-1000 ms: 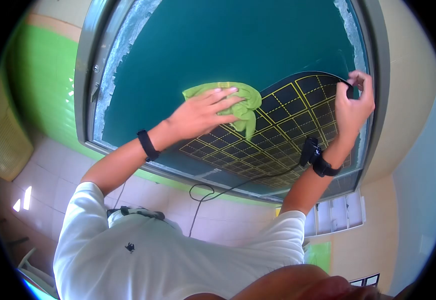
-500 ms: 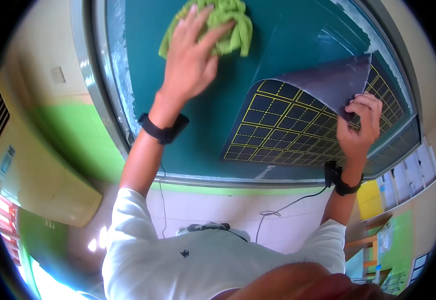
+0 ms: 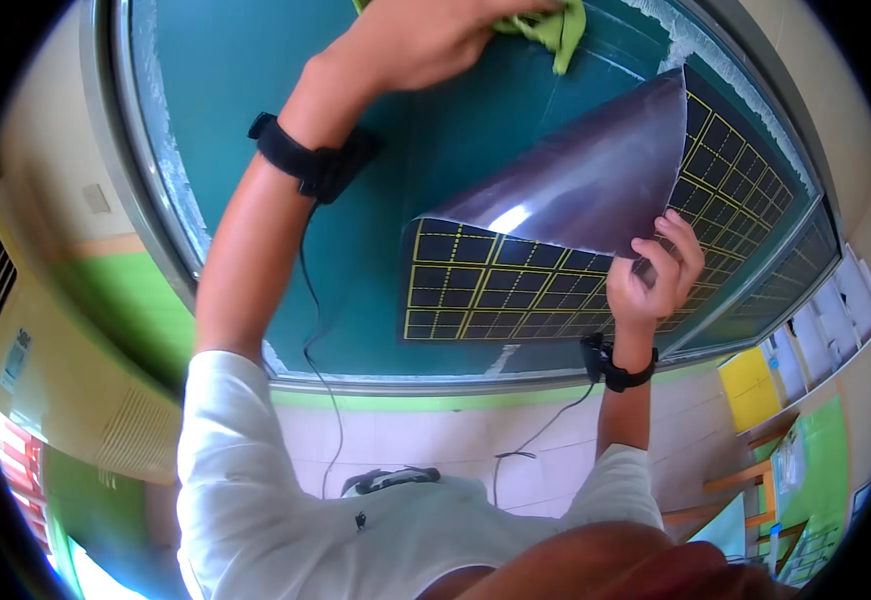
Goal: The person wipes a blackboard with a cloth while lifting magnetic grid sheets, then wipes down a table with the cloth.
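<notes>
At the top edge of the view my left hand [image 3: 436, 38] is on a green cloth [image 3: 559, 38] against the green chalkboard [image 3: 356, 250]; its fingertips are partly hidden. A dark, flexible grid sheet [image 3: 481, 285] with yellow printed squares lies on the board. My right hand [image 3: 664, 268] pinches the sheet's lower edge, thumb on one side and fingers curled. The sheet's upper part is folded over towards me, showing its glossy, plain brown-black back [image 3: 586, 180]. Black straps with wires circle both wrists.
A metal frame [image 3: 128, 150] borders the board, with whitish residue along its margins. A beige air conditioner [image 3: 66, 350] stands at the left. Lower right are a yellow panel [image 3: 751, 388] and wooden furniture [image 3: 756, 490]. Thin cables hang from my wrists.
My left hand has slid the cloth to the right across the board. My right hand has drawn the sheet's edge down and left, so more of its back shows.
</notes>
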Motion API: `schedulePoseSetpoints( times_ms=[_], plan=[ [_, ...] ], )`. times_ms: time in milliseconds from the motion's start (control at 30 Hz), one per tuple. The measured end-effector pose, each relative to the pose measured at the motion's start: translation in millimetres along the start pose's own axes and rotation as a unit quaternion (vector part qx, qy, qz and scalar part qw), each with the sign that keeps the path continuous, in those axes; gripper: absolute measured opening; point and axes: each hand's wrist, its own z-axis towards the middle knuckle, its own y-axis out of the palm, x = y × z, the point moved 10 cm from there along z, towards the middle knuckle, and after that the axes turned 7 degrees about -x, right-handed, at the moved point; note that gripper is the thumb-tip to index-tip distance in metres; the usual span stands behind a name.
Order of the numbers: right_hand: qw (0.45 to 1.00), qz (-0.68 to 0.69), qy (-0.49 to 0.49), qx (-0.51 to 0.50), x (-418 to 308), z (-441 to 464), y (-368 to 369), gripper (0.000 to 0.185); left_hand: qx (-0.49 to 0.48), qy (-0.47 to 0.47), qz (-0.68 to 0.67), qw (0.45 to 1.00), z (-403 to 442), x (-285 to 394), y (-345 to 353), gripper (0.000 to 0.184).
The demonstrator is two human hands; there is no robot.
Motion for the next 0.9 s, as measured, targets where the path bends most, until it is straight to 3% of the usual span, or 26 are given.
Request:
schedulePoseSetpoints(
  times_ms=[33, 100, 167, 267, 367, 433, 533, 633, 733, 900],
  plan=[
    [1.000, 0.002, -0.007, -0.004, -1, -3, 1, 0.027, 0.004, -0.007, 0.000, 1.000, -6, 8, 4, 0.047],
    [1.000, 0.017, 0.011, 0.002, 6, -8, 1, 0.027, -0.126, 0.032, -0.008, 0.991, -21, 34, 37, 0.061],
    [1.000, 0.024, 0.008, -0.003, 10, -19, 5, 0.028, -0.120, 0.048, -0.024, 0.991, -54, 46, 50, 0.054],
    [0.999, 0.039, -0.008, 0.011, 15, -29, 11, 0.028, -0.219, 0.030, -0.061, 0.973, -103, 56, 61, 0.039],
    [0.992, 0.095, 0.033, 0.071, 31, -42, 14, 0.029, -0.260, -0.001, -0.047, 0.964, -143, 51, 56, 0.034],
    [0.994, 0.098, 0.024, 0.040, 32, -47, 16, 0.025, -0.273, -0.012, -0.017, 0.962, -155, 40, 54, 0.032],
    [0.999, 0.025, -0.014, -0.014, 19, -42, 25, 0.024, -0.226, -0.029, 0.060, 0.972, -142, 18, 39, 0.031],
    [0.999, 0.030, 0.008, -0.025, 18, -38, 37, 0.026, -0.173, -0.052, 0.054, 0.982, -82, 3, 11, 0.039],
    [0.993, 0.112, 0.017, 0.041, 17, -35, 40, 0.042, -0.063, -0.060, -0.006, 0.996, -27, -11, 4, 0.042],
    [0.992, 0.096, 0.035, 0.077, 10, -36, 35, 0.039, -0.031, 0.080, 0.004, 0.996, 2, 27, 33, 0.045]
  ],
)
